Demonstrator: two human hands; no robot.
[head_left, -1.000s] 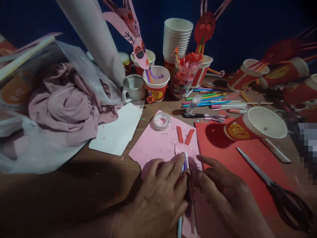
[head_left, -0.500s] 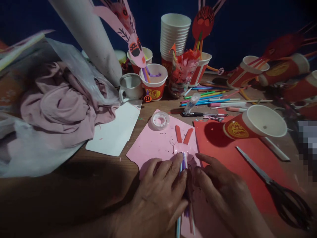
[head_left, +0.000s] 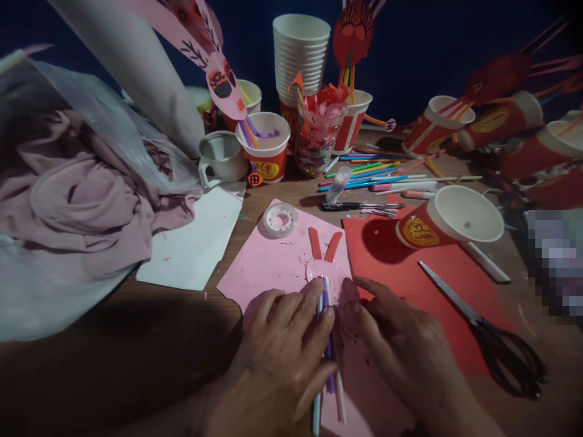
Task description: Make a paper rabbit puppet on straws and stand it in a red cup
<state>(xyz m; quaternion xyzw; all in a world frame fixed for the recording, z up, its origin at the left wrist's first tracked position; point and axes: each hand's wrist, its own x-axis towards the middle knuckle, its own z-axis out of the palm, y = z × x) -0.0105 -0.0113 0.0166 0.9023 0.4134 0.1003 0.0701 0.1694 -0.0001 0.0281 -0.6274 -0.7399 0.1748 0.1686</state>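
My left hand (head_left: 280, 358) lies flat on a bundle of thin coloured straws (head_left: 328, 364), its fingers pressing them down onto a pink paper sheet (head_left: 268, 264). The straw tips meet a small pink paper head with two red ears (head_left: 323, 255). My right hand (head_left: 401, 346) rests beside the straws on the right, fingertips touching the pink paper next to the head. A roll of clear tape (head_left: 280, 219) lies on the pink sheet further back.
A red paper sheet (head_left: 410, 267) lies to the right with a tipped red paper cup (head_left: 449, 217) and black-handled scissors (head_left: 492, 337) on it. Behind are stacked white cups (head_left: 300, 57), cups holding paper figures, scattered pens (head_left: 378, 179), a white sheet (head_left: 191, 243) and bagged pink cloth (head_left: 73, 194).
Both hands stay pressed on the straws and the paper head. The view has shifted, so the whole scene sits a little further left and lower in the picture.
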